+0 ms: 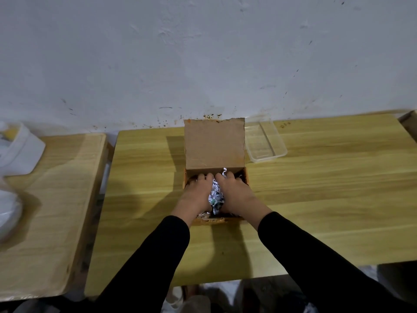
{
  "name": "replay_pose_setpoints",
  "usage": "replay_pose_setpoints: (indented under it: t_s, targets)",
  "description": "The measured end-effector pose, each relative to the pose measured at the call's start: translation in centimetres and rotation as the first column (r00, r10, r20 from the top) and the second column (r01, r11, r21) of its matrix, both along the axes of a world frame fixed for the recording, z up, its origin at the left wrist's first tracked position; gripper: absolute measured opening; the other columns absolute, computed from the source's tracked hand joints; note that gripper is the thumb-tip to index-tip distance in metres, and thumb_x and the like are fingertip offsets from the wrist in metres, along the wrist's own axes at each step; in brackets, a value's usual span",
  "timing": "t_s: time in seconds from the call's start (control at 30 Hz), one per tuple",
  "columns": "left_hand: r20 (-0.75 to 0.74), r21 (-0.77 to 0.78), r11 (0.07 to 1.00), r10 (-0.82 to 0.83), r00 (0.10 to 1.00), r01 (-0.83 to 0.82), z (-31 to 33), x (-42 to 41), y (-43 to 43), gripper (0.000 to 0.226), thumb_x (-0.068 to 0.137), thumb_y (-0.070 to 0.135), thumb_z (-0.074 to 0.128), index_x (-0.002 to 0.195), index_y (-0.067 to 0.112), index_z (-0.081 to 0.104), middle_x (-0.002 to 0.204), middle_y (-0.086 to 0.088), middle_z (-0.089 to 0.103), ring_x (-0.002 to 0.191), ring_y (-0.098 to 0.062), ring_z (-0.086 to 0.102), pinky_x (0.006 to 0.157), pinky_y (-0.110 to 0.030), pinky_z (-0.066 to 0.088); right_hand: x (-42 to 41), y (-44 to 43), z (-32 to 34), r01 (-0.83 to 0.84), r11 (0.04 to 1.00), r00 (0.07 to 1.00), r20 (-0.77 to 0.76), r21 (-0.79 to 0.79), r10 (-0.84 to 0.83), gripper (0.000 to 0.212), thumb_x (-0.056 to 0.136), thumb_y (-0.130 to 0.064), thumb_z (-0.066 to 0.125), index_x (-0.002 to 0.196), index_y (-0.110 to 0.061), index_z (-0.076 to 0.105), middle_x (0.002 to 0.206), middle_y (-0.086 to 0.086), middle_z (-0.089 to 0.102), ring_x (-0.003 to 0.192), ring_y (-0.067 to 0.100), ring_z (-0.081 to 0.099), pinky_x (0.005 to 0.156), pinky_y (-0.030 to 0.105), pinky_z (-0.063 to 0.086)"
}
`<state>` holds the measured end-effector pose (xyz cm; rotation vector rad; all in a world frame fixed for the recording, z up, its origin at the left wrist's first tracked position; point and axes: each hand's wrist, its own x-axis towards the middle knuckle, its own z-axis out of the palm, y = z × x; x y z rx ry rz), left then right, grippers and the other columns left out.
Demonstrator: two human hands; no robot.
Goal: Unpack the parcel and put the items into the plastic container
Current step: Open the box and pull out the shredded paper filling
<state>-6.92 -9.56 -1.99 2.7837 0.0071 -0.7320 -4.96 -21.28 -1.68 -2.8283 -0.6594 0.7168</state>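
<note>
A cardboard parcel (214,168) sits on the wooden tabletop (316,188) a little in from its back edge, roughly midway along it. Its lid flap (214,143) stands upright at the far side and blocks the view of the wall's foot behind it. Just right of the flap, near the back edge, lies an open clear plastic container (265,143), close beside the parcel. Both hands are down inside the parcel: the left hand (196,195) and the right hand (237,195) lie palm down with fingers curled, pressed against either side of a wad of shredded printed paper (216,198). The hands and paper cover whatever else is in the parcel. Black sleeves (316,256) reach to the wrists. A second wooden surface (52,199) stands to the left, apart by a narrow gap, carrying blurred white objects (20,152) at its far left corner. The print on the shreds is too small to read, and no labels show on the parcel.
</note>
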Motion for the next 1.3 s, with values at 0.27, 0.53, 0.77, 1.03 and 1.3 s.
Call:
replay_pose_setpoints:
  t_s: [0.27, 0.53, 0.77, 1.03, 1.3]
  targets:
    - [0.006, 0.013, 0.999, 0.030, 1.000, -0.030, 0.3, 0.1, -0.6, 0.073, 0.071, 0.003, 0.073, 0.130, 0.011, 0.031, 0.129, -0.014, 0.039, 0.118, -0.037, 0.046, 0.095, -0.042, 0.044, -0.5, -0.1, 0.6, 0.060, 0.998, 0.998, -0.014, 0.003, -0.060, 0.078, 0.068, -0.027, 0.078, 0.128, -0.013, 0.030, 0.128, 0.018, 0.039, 0.114, 0.041, 0.048, 0.088, 0.042, 0.047]
    - [-0.019, -0.036, 0.996, 0.085, 0.996, -0.085, 1.0, 0.7, -1.2, 0.072, 0.074, -0.002, 0.067, 0.133, 0.015, 0.029, 0.134, -0.013, 0.033, 0.121, -0.038, 0.041, 0.099, -0.046, 0.042, -0.8, -0.2, 0.7, 0.152, 0.988, 0.988, -0.013, 0.033, -0.152, 0.079, 0.067, -0.028, 0.080, 0.126, -0.013, 0.031, 0.126, 0.017, 0.041, 0.111, 0.038, 0.052, 0.085, 0.041, 0.048]
    - [-0.030, -0.074, 0.991, 0.108, 0.994, -0.110, 1.3, 0.8, -1.2, 0.079, 0.073, -0.002, 0.067, 0.137, 0.019, 0.025, 0.138, -0.013, 0.032, 0.122, -0.038, 0.041, 0.098, -0.046, 0.043, -0.6, -0.3, 1.4, 0.157, 0.987, 0.987, -0.025, 0.042, -0.156, 0.082, 0.066, -0.025, 0.081, 0.128, -0.013, 0.030, 0.126, 0.018, 0.041, 0.110, 0.039, 0.051, 0.086, 0.041, 0.048]
    - [0.032, -0.113, 0.987, 0.116, 0.993, -0.112, 6.2, 1.9, -1.1, 0.100, 0.062, 0.001, 0.080, 0.141, 0.018, 0.022, 0.141, -0.009, 0.032, 0.128, -0.037, 0.038, 0.096, -0.043, 0.046, 0.9, -1.3, 6.2, 0.125, 0.979, 0.992, 0.010, 0.159, -0.128, 0.092, 0.057, -0.022, 0.086, 0.128, -0.012, 0.030, 0.131, 0.020, 0.039, 0.110, 0.041, 0.054, 0.080, 0.040, 0.048]
    - [0.093, -0.154, 0.988, 0.035, 0.995, -0.020, 12.4, 4.1, -7.5, 0.107, 0.060, 0.007, 0.085, 0.143, 0.022, 0.019, 0.144, -0.011, 0.031, 0.122, -0.036, 0.046, 0.087, -0.040, 0.049, 2.7, -8.5, 11.0, 0.155, 0.956, 0.981, 0.079, 0.249, -0.179, 0.084, 0.053, -0.016, 0.085, 0.122, -0.013, 0.037, 0.116, 0.017, 0.047, 0.100, 0.038, 0.056, 0.074, 0.035, 0.047]
